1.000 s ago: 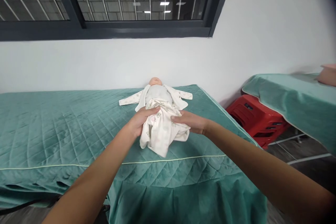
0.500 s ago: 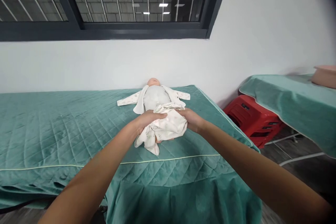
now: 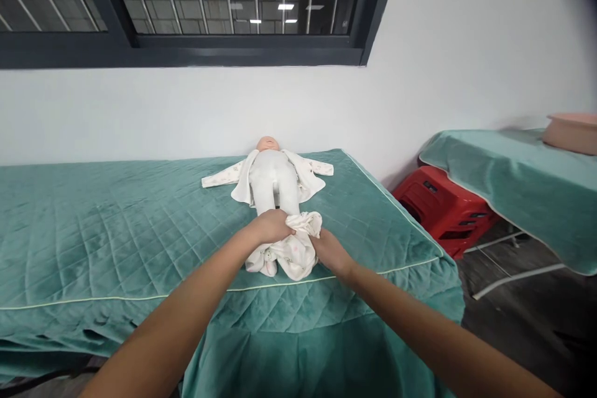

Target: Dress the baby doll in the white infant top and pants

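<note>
White cloth held in both hands at the foot of the doll

In the head view, the only one available, a bunched white cloth (image 3: pixel 293 258) with a small printed pattern is held between two bare hands near the front edge of a green quilted bed (image 3: pixel 116 230). Its upper left part is grasped by the left hand (image 3: pixel 273 227), whose knuckles are turned up; its right side is pinched by the right hand (image 3: pixel 329 251). The exact placing of the fingertips is hidden by folds.

A doll (image 3: pixel 274 169) is laid on its back just beyond the hands, its long axis running away from the person, with the head toward the wall (image 3: pixel 209 112) and the pale legs pointed at the grip. The lower ends of the legs are covered by the cloth and the left hand, so whether the feet are inside the cloth cannot be told. The legs are met more closely by the left hand; the right hand is placed lower and off to the side. A white jacket (image 3: pixel 308 183) is spread apart under the doll, both sleeves stretched outward.

To the right, a red stool (image 3: pixel 445 208) is seen beside the bed, and a pink basin (image 3: pixel 571 134) is set on a green-covered table (image 3: pixel 508 168).
</note>
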### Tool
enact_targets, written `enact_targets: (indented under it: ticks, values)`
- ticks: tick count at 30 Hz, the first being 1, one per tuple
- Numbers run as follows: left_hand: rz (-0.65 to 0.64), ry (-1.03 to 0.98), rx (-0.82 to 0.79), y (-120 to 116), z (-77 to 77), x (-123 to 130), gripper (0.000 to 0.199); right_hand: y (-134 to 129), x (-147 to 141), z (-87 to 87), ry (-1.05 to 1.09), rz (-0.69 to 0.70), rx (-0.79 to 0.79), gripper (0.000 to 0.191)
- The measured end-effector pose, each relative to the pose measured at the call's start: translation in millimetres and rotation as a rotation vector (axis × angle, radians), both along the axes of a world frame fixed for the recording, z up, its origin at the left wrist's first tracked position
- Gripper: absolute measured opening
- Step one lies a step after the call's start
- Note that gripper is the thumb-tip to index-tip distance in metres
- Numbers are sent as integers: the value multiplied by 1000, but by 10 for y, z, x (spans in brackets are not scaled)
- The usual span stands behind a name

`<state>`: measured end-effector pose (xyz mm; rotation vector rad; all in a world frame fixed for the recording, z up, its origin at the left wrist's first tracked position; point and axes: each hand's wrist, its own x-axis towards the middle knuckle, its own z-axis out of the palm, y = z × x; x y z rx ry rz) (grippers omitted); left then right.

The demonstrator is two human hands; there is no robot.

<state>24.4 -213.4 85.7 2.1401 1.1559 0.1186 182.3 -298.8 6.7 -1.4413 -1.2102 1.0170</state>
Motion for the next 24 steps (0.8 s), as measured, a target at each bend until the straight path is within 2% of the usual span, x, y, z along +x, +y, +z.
enact_targets:
  ticks: [3,6,9,12,14,16,19,24]
  values:
    - [-26,-51,-57,-6,27,-60,21,-49,-1,-59,35,-33,15,38]
    - [-20,-148,-191,-18,83,-136,22,-100,-24,-127,115,-102,47,43]
    - [36,-347,-430,-8,92,-179,29,-88,-39,-158,193,-153,113,46]
    - [63,-588,-710,83,25,-176,42,3,-21,-148,223,-175,200,46]
    - [84,-679,-791,191,-24,-156,48,98,12,-126,195,-163,248,40]
    - [118,-698,-778,314,-34,-132,49,212,60,-98,134,-154,269,33]
    - [133,-663,-682,491,50,-83,47,406,152,-57,21,-153,237,30]
    - [105,-581,-360,769,202,79,40,780,353,-58,-172,-147,204,30]
